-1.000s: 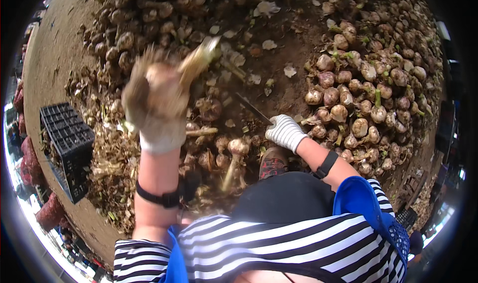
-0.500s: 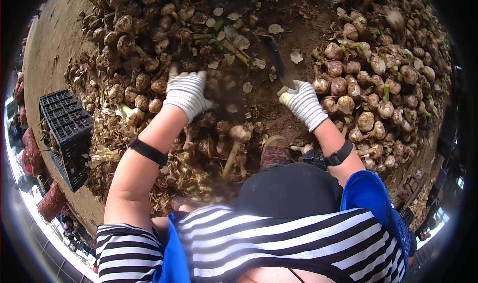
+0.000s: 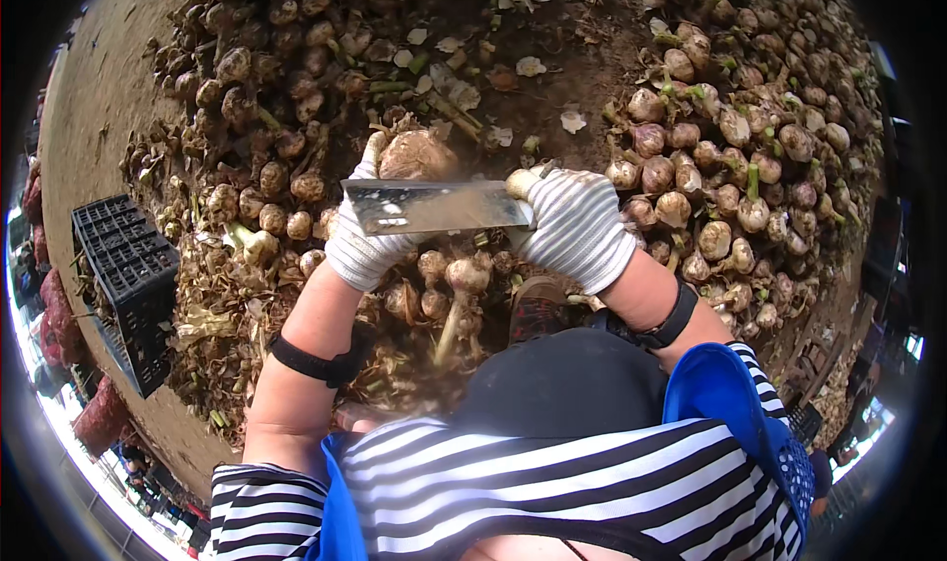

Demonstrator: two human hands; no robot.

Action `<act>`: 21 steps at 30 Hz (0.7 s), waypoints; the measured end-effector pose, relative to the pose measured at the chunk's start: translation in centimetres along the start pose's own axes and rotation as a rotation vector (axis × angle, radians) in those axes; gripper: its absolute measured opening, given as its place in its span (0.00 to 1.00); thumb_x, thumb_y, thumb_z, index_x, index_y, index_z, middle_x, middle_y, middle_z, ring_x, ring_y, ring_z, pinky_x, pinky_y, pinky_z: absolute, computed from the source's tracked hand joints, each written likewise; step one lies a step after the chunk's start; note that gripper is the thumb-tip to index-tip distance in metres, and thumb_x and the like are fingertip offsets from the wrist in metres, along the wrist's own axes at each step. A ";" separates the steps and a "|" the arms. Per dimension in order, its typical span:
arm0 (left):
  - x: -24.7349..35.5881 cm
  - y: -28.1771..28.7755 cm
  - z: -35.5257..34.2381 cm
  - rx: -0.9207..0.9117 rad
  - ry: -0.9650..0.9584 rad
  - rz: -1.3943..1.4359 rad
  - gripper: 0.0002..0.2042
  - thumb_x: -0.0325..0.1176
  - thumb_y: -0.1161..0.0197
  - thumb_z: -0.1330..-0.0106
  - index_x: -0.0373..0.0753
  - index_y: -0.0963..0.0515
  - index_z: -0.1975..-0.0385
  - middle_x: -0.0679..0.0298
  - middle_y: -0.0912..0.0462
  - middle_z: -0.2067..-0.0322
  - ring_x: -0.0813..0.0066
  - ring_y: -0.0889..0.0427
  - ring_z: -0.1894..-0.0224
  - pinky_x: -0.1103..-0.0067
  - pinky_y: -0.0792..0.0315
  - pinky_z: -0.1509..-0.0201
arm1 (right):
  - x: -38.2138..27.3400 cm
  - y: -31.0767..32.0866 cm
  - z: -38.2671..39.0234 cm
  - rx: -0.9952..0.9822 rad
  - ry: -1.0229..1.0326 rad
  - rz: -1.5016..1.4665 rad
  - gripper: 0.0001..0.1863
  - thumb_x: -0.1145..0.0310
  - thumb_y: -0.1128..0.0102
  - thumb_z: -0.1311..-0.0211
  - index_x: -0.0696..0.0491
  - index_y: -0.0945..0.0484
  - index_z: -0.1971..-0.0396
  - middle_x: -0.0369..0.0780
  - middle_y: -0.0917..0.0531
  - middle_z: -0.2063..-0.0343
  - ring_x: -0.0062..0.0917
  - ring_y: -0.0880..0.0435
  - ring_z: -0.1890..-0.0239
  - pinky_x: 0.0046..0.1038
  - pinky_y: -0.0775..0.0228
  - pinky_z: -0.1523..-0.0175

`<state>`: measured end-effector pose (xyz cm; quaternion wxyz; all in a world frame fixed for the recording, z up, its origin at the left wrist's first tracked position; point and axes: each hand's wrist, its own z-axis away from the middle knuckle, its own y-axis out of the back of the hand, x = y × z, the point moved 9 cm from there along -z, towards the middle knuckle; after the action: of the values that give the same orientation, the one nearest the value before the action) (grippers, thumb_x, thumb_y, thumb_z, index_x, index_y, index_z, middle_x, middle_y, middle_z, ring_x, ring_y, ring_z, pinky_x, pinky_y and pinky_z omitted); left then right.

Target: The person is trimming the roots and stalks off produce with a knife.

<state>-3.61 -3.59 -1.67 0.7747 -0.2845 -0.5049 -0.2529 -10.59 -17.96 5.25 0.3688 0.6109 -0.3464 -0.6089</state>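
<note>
The left hand (image 3: 360, 240), in a white glove with grey stripes, is curled around 1 garlic bulb (image 3: 418, 154), its fingers up along the bulb's left side; the blade hides part of this grip. The bulb is rounded, brown and earthy, and sits just beyond the blade in view, its lower edge covered. The right hand (image 3: 577, 221), gloved the same way, is closed on the handle end of a broad knife (image 3: 439, 208), whose grey metal face is streaked and spotted with light patches. Whether the blade touches the bulb cannot be told. Around the 2 hands lie a left heap of dirt-brown garlic (image 3: 237, 107) and a right heap of paler, purplish trimmed bulbs (image 3: 730, 181). Any print on the black crate (image 3: 138, 265) or reddish sacks (image 3: 102, 418) is too small to read.
</note>
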 end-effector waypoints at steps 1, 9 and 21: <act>0.7 -0.7 0.2 -0.002 0.003 -0.057 0.30 0.29 0.35 0.42 0.39 0.42 0.40 0.61 0.23 0.52 0.74 0.22 0.53 0.74 0.28 0.43 | -0.3 0.1 0.0 0.025 0.013 -0.017 0.07 0.64 0.44 0.54 0.51 0.24 0.77 0.45 0.24 0.83 0.41 0.22 0.77 0.38 0.31 0.72; 3.0 -3.1 2.1 0.151 -0.177 -0.221 0.23 0.37 0.33 0.43 0.41 0.31 0.49 0.62 0.21 0.59 0.73 0.21 0.56 0.73 0.26 0.47 | 0.1 -0.9 0.4 0.178 0.036 -0.101 0.13 0.56 0.44 0.47 0.52 0.24 0.77 0.45 0.23 0.82 0.43 0.22 0.77 0.38 0.31 0.73; 5.0 3.4 0.0 0.165 -0.301 -0.226 0.29 0.51 0.37 0.44 0.38 0.33 0.49 0.61 0.26 0.52 0.69 0.24 0.55 0.73 0.26 0.45 | 10.2 -4.0 2.9 -0.070 -0.636 -0.377 0.10 0.67 0.44 0.52 0.53 0.19 0.69 0.41 0.16 0.74 0.25 0.19 0.73 0.26 0.26 0.65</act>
<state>0.50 -1.73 2.34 0.6780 -0.1961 -0.6626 -0.2507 -13.37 -24.99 -3.20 0.1447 0.4313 -0.3041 -0.8370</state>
